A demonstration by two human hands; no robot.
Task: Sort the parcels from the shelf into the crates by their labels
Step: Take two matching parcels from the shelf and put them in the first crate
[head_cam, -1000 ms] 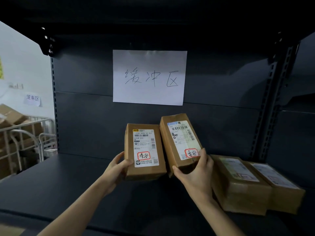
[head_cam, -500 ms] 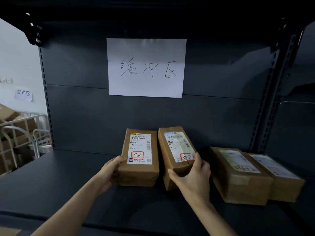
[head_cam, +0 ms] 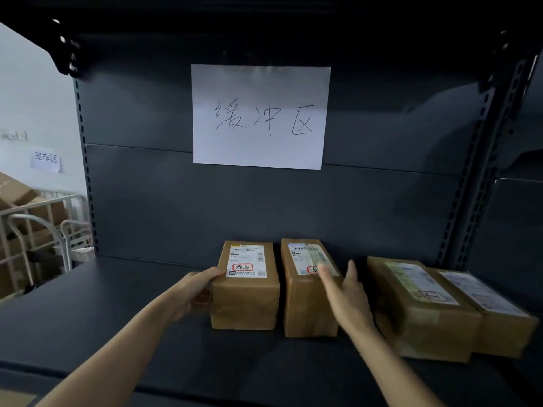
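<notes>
Now | sign [head_cam: 258,116] 缓冲区 | left fingers [head_cam: 210,274] clamp parcel [head_cam: 245,292] | right fingers [head_cam: 329,284] apart

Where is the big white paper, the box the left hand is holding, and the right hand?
white paper [head_cam: 261,117]: head view, middle of the sheet.
left box [head_cam: 245,302]: head view, brown near end below the label.
right hand [head_cam: 346,295]: head view, middle of the hand.

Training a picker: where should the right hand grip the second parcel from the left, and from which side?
Probably grip the second parcel at its near end, from the front-right: it lies flat, short end outward, the left parcel close beside, a gap on its right.
</notes>
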